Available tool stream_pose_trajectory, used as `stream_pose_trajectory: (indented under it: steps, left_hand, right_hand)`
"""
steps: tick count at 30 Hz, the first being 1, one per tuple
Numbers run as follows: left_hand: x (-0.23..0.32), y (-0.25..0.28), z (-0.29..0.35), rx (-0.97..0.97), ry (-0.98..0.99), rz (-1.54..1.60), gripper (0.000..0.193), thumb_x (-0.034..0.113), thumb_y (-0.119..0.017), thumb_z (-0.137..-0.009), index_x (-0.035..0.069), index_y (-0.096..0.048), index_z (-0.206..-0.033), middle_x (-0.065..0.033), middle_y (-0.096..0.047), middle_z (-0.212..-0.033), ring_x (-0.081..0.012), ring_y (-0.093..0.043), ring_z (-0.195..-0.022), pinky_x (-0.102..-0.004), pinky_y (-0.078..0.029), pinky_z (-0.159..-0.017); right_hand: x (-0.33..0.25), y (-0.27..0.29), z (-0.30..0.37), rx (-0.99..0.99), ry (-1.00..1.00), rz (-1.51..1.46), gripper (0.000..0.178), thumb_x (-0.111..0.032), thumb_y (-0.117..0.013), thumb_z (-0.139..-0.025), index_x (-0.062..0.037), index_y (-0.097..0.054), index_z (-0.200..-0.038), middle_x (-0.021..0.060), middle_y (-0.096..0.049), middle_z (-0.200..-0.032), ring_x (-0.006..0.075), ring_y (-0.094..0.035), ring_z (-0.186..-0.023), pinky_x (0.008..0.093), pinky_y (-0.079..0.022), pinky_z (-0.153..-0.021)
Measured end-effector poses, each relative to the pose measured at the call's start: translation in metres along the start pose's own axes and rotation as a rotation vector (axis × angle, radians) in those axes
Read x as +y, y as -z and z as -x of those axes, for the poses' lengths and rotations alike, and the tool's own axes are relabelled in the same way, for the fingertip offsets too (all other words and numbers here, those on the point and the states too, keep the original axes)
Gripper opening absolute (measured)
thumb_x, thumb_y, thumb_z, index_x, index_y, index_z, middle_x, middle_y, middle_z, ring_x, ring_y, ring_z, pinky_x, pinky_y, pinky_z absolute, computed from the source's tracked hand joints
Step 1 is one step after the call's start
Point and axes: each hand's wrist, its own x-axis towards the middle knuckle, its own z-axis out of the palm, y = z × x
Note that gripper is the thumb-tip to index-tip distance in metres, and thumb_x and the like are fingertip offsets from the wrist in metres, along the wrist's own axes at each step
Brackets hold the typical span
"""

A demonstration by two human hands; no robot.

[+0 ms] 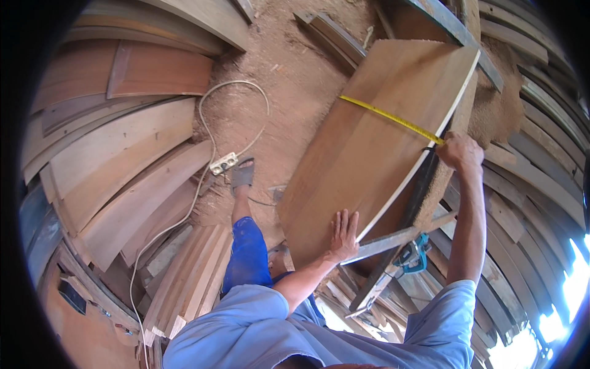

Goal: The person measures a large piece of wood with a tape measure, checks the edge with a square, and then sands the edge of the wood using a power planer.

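Observation:
A wide brown wooden board (362,147) lies across a wood and metal stand in front of me. Across its upper part stretches a yellow tape measure (393,117), from the left edge to the right edge. My right hand (461,150) is closed around the tape measure's end just past the board's right edge; the case is hidden in the fist. Lower down, my left hand (343,237) lies flat on the board near its lower right edge, fingers stretched out and holding nothing.
Stacked planks (123,154) line the left side, and more timber (541,135) fills the right. A white cable runs to a power strip (223,163) beside my sandalled foot (243,173). Under the stand's metal bar (393,241) sits a teal power tool (413,253). Sawdust covers the ground.

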Motion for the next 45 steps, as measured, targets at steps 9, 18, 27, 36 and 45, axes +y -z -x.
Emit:
stream_pose_trajectory:
  steps: [9, 18, 27, 36, 45]
  left_hand:
    - [-0.004, -0.001, 0.002, 0.024, -0.019, 0.019, 0.100, 0.008, -0.067, -0.074, 0.005, -0.014, -0.159, -0.0343, -0.011, -0.161, -0.0550, -0.010, -0.149, -0.0676, -0.013, -0.118]
    - [-0.002, 0.002, 0.002, 0.005, -0.023, 0.021, 0.102, 0.008, -0.069, -0.073, 0.005, -0.015, -0.159, -0.0331, -0.011, -0.161, -0.0540, -0.008, -0.149, -0.0675, -0.013, -0.118]
    - [-0.005, 0.000, 0.002, -0.006, -0.042, 0.025, 0.099, 0.009, -0.067, -0.077, 0.005, -0.012, -0.159, -0.0365, -0.009, -0.159, -0.0597, -0.007, -0.146, -0.0710, -0.014, -0.116]
    - [0.067, 0.027, -0.084, 0.039, 0.086, 0.078, 0.093, 0.011, -0.066, -0.082, 0.002, -0.012, -0.158, -0.0375, -0.011, -0.158, -0.0607, -0.009, -0.145, -0.0723, -0.014, -0.115]
    - [0.063, 0.024, -0.082, 0.085, 0.045, 0.046, 0.093, 0.012, -0.067, -0.080, 0.003, -0.016, -0.158, -0.0372, -0.015, -0.157, -0.0599, -0.013, -0.145, -0.0733, -0.017, -0.113]
  right_hand:
    - [0.047, 0.010, 0.042, 0.157, -0.073, 0.066, 0.046, -0.018, -0.058, -0.081, -0.0185, -0.069, -0.126, 0.0163, -0.065, -0.125, 0.0352, -0.061, -0.117, 0.0476, -0.050, -0.099]
    - [0.049, 0.011, 0.041, 0.176, -0.071, 0.084, 0.046, -0.021, -0.060, -0.082, -0.0200, -0.068, -0.127, 0.0159, -0.064, -0.124, 0.0360, -0.060, -0.117, 0.0475, -0.050, -0.098]
    - [0.039, 0.003, 0.035, 0.154, -0.086, 0.040, 0.037, -0.021, -0.061, -0.082, -0.0179, -0.071, -0.118, 0.0184, -0.067, -0.118, 0.0363, -0.063, -0.112, 0.0494, -0.052, -0.093]
    - [0.043, 0.028, -0.005, 0.156, -0.048, -0.026, 0.034, -0.025, -0.060, -0.081, -0.0137, -0.074, -0.110, 0.0209, -0.071, -0.106, 0.0390, -0.067, -0.105, 0.0491, -0.053, -0.089]
    - [0.043, 0.042, -0.080, 0.228, -0.138, -0.117, 0.033, -0.027, -0.061, -0.085, -0.0128, -0.071, -0.112, 0.0196, -0.071, -0.113, 0.0374, -0.067, -0.109, 0.0481, -0.053, -0.092]
